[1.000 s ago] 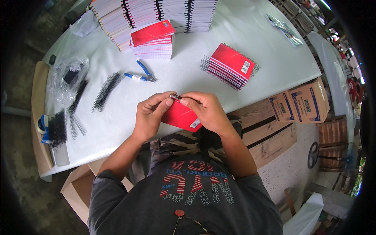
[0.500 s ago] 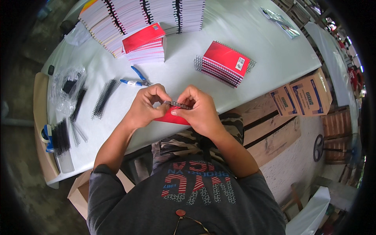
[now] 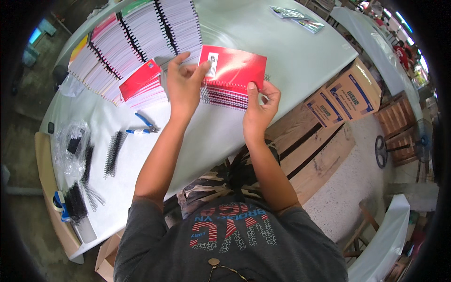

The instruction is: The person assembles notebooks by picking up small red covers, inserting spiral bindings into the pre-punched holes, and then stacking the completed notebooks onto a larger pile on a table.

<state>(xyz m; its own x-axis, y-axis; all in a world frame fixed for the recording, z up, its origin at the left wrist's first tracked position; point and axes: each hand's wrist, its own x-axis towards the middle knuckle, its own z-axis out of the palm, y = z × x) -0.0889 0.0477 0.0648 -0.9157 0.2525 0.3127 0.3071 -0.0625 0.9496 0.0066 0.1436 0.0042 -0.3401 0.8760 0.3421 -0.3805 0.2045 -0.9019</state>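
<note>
A red spiral-bound notebook is over the stack of red spiral notebooks, its coil edge toward me. My right hand pinches its near right corner, thumb on the cover. At its left end is my left hand, fingers apart and thumb overlapping the cover near a white label. Whether that thumb presses on the cover I cannot tell. Left of my left forearm lie blue-handled cutting pliers.
A pile of red-covered pages stands before a long row of thick bound books. Loose black coils, a plastic bag and a tape dispenser occupy the table's left. Cardboard boxes stand at right beyond the table edge.
Both hands have moved away from my body, carrying the red notebook from the near table edge to the stack. My left hand's pinch on the coil has opened.
</note>
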